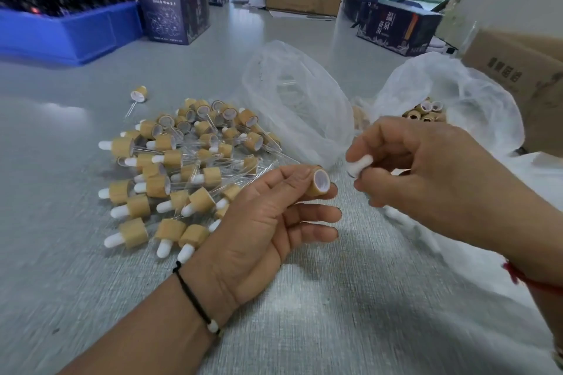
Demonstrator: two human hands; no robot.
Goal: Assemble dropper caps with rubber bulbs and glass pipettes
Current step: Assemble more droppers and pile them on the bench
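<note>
Left hand [268, 216] is pinching a bamboo cap [318, 183]. Right hand [426, 167] is gripping a white rubber bulb [361, 165]. Finished droppers [170, 167] are lying left on the surface [304, 298].

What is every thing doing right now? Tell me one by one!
Left hand: pinches a bamboo-coloured dropper cap, open white inside facing up.
Right hand: pinches a white rubber bulb, not yet in the cap.
Pile of finished bamboo droppers: lying loose on the grey table.
Clear plastic bag of caps: open.

Left hand [268, 216] pinches a bamboo cap [318, 181]; right hand [426, 167] pinches a white bulb [359, 164]
</note>
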